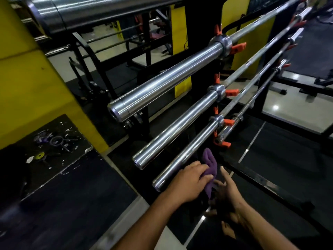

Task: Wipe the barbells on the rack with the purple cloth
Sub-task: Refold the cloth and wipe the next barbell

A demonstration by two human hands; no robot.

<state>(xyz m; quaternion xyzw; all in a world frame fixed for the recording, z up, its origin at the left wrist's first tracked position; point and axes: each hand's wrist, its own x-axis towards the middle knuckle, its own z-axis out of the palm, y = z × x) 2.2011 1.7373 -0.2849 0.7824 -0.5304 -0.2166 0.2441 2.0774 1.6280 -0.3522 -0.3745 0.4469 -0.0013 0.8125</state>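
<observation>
Several chrome barbells lie on a black rack point(201, 18) with orange pegs, their sleeves pointing toward me. The top sleeve point(162, 83) is thickest, a second sleeve point(173, 127) sits below it, and a third sleeve point(187, 152) is lowest and nearest my hands. My left hand point(187, 181) grips the purple cloth point(210, 168) just right of the third sleeve's end. My right hand point(228, 188) is beside it with fingers spread, touching the cloth's lower part from the right. A shorter bar point(228, 127) rests on the lowest pegs.
A large chrome sleeve point(86, 9) crosses the top left close to the camera. A yellow wall point(32, 83) stands on the left, with a black ledge holding small clutter point(52, 141). More black gym frames stand behind the rack, and my bare foot point(228, 230) shows on the floor.
</observation>
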